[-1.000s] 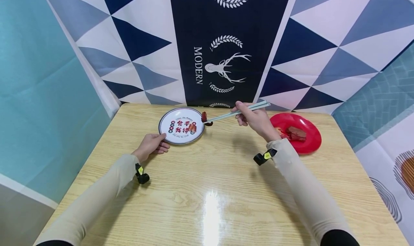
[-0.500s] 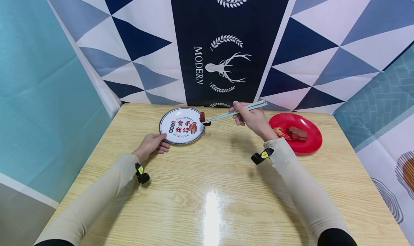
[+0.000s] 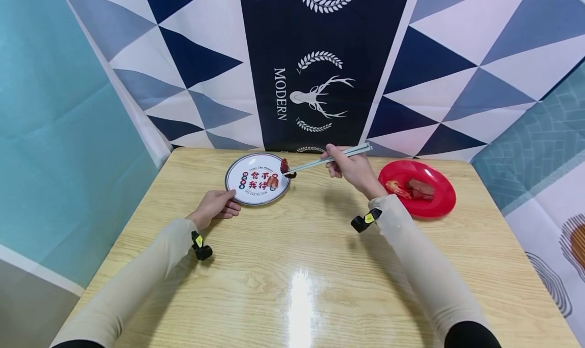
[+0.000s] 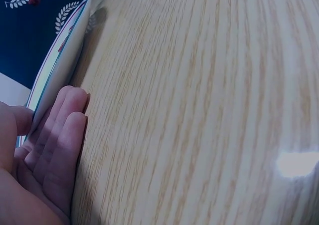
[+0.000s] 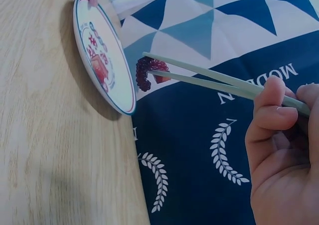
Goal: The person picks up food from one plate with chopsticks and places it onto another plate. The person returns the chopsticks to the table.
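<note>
My left hand (image 3: 216,206) pinches the near left rim of a round white plate (image 3: 234,176), thumb on top and fingers beneath, as the left wrist view shows. Red characters and a reddish-brown block-shaped patch mark the plate's face. In my right hand (image 3: 355,171) is a pair of pale green chopsticks (image 5: 214,80). Their tips pinch a dark red, bumpy, curled piece of food (image 5: 144,73), tentacle-like in the right wrist view. From the head it overlaps the plate's right rim; the right wrist view shows it raised in front of the plate.
At the right of the wooden table (image 3: 256,277) lies a red oval plate (image 3: 442,185). On it are a brownish-red slab (image 3: 420,189) and an orange-red piece (image 3: 396,188). A patterned cloth (image 3: 315,43) hangs along the table's far edge.
My right hand, with the chopsticks and the curled piece, has moved slightly left, bringing the piece farther over the white plate's rim. The left hand and both plates stay put.
</note>
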Motion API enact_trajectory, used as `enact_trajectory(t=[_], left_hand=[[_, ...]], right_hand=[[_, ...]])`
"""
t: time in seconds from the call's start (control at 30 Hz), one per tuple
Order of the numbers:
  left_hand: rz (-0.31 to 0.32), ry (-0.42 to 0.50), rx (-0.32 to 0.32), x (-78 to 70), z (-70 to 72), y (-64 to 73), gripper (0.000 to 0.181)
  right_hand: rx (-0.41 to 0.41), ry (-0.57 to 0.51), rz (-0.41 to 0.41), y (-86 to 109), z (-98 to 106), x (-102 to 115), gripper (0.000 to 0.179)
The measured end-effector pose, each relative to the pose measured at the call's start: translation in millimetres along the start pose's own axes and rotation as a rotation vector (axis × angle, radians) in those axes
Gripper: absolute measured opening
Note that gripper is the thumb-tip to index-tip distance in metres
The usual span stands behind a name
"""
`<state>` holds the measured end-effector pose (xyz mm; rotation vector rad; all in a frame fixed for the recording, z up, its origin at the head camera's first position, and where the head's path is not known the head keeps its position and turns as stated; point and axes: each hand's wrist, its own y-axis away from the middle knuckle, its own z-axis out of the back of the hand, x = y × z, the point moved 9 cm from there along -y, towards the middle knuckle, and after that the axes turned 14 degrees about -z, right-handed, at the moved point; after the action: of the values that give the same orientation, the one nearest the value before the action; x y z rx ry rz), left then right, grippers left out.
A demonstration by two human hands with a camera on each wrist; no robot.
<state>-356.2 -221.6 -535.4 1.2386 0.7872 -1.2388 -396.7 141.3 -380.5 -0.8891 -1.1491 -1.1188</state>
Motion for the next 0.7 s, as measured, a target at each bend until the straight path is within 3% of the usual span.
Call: enact_trajectory(t=[0.7], left_hand=[[-0.012, -0.015, -0.003, 1.9, 0.0, 0.2, 0.046]], right_hand=[[-0.009, -0.04, -0.024, -5.1, -8.8, -8.8, 0.042]])
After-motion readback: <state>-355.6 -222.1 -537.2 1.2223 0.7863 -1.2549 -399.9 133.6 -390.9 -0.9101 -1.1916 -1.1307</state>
